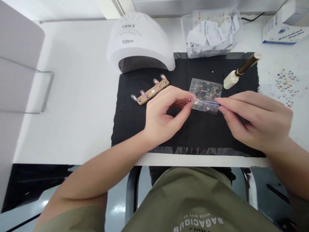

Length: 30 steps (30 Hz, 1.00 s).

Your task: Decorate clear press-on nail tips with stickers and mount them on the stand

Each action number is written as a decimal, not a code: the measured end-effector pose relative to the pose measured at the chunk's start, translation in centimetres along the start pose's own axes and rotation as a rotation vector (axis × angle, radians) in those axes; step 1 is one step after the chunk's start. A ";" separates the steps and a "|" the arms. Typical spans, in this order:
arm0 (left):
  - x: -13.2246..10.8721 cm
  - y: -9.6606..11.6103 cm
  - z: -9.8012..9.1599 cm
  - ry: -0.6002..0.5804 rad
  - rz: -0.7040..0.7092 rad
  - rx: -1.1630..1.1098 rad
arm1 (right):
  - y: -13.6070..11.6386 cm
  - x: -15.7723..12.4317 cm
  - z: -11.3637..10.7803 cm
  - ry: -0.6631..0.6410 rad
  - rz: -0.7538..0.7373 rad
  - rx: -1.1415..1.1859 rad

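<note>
My left hand (166, 112) pinches a small stick with a false nail tip (193, 101) over the black mat (135, 112). My right hand (256, 119) is closed on a thin pen-like tool (210, 103) whose tip meets the nail. Both hover just above a clear sheet of tiny gems (205, 93). A wooden strip holding several nail tips (151, 91) lies to the left of my left hand.
A white nail lamp (140, 42) stands at the back of the mat. A clear tub of paper packets (212, 32) and a gold-handled brush (241, 71) are at back right, with a white box (285, 29) and loose gems (286, 85) on the white table (79, 96).
</note>
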<state>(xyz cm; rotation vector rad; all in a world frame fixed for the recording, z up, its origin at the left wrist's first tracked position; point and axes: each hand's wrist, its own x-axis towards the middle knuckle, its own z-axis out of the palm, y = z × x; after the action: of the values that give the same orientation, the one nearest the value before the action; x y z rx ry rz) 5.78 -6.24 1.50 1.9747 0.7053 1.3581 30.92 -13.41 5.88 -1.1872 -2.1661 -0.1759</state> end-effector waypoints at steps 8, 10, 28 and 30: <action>0.0 -0.2 0.1 0.004 0.027 0.008 | 0.2 -0.2 0.1 0.015 -0.020 -0.015; 0.0 -0.3 0.1 0.005 0.033 0.004 | 0.1 -0.1 0.0 0.005 -0.013 -0.017; 0.0 -0.1 0.0 0.028 0.033 -0.001 | 0.1 -0.1 -0.1 0.005 -0.004 -0.026; 0.0 -0.1 0.0 0.033 0.034 -0.001 | 0.2 -0.1 0.0 0.020 -0.013 -0.014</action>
<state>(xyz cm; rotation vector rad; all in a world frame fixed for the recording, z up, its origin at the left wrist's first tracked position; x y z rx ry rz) 5.81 -6.20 1.44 1.9756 0.6888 1.4132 31.12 -13.38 5.79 -1.1742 -2.1591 -0.2086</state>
